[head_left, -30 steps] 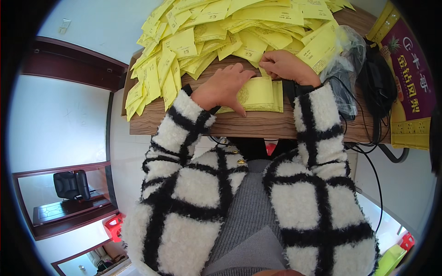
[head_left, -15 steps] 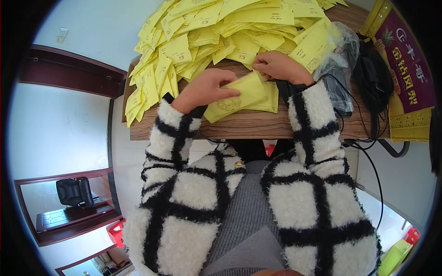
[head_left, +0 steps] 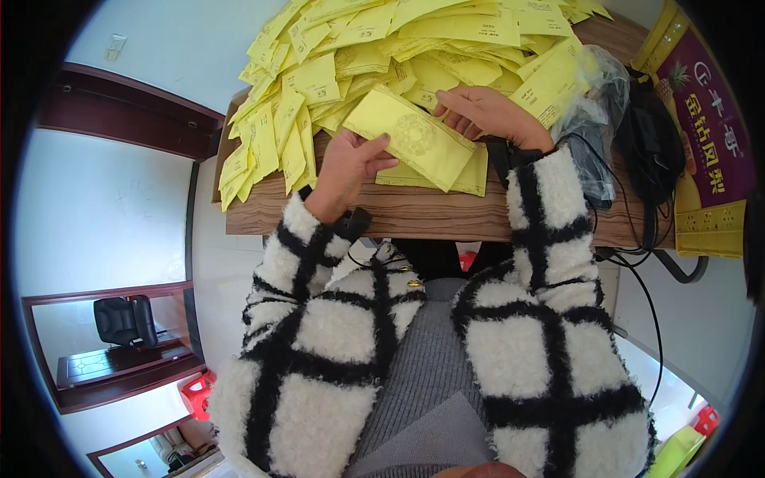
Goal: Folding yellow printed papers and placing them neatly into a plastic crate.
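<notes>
My left hand (head_left: 351,166) pinches the left end of a flat yellow packet (head_left: 430,151), thumb on top. The packet slants down to the right, its printed round emblem facing up. Close to its upper right edge is my right hand (head_left: 488,114), fingers loosely curled and apart; I see nothing held in it. Beneath the held packet another yellow packet (head_left: 472,177) lies on the wood-grain table (head_left: 279,209), partly covered. Just beyond both hands rises a large heap of similar yellow packets (head_left: 366,60).
A clear plastic bag (head_left: 602,88) and a black bag (head_left: 649,139) lie right of the heap. Beside them stands a yellow and purple carton (head_left: 705,119). Black cables (head_left: 633,239) hang over the table's right front edge. A cardboard box edge (head_left: 221,155) shows at left.
The held packet has swung up and turned so its emblem face shows fully. My right hand has loosened from its pinch near the packet's end; my left hand has shifted slightly left and nearer.
</notes>
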Demonstrator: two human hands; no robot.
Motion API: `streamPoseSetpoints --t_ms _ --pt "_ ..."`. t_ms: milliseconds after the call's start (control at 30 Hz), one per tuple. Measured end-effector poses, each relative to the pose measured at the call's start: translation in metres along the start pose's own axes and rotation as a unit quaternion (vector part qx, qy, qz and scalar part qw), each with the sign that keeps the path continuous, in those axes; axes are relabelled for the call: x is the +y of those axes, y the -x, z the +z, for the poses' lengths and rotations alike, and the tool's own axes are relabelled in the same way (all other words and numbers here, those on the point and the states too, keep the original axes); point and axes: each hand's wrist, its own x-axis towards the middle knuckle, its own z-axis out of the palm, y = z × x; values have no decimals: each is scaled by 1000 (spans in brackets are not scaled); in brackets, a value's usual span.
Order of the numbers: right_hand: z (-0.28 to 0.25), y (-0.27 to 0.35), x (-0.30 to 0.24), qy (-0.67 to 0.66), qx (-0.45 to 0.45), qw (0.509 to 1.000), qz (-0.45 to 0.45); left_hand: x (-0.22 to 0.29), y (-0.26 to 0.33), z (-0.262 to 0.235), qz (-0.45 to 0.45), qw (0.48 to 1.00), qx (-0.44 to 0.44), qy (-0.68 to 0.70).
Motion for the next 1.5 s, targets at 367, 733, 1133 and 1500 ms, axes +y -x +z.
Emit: streamPoseSetpoints --t_ms 367,733,1133,1500 --pt "-8 -14 17 172 -110 977 -57 7 15 -9 -234 917 -159 -280" --pt "-6 -22 28 187 -37 977 -99 -6 -24 13 370 685 -135 -612" --pt "41 -15 4 172 -13 982 -71 17 7 -25 302 701 -222 -607" --pt "76 -2 -16 149 -9 989 -18 53 65 -148 326 750 163 -552"
